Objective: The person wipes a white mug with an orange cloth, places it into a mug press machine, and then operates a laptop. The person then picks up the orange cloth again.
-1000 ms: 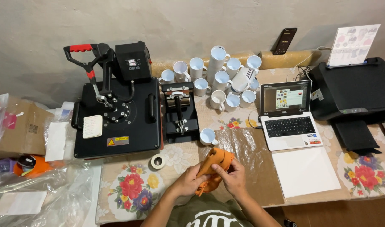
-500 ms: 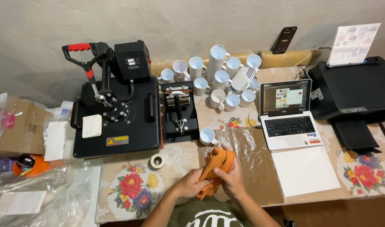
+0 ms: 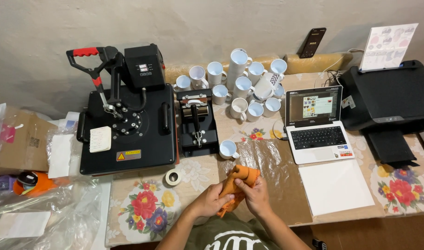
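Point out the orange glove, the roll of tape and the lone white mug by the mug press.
orange glove [image 3: 240,178], head view, on its upper cuff end above the hands.
roll of tape [image 3: 173,177], head view, on its outer ring.
lone white mug [image 3: 228,149], head view, on its open top.

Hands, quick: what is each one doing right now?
Left hand: closed on the orange glove.
Right hand: closed on the same orange glove.
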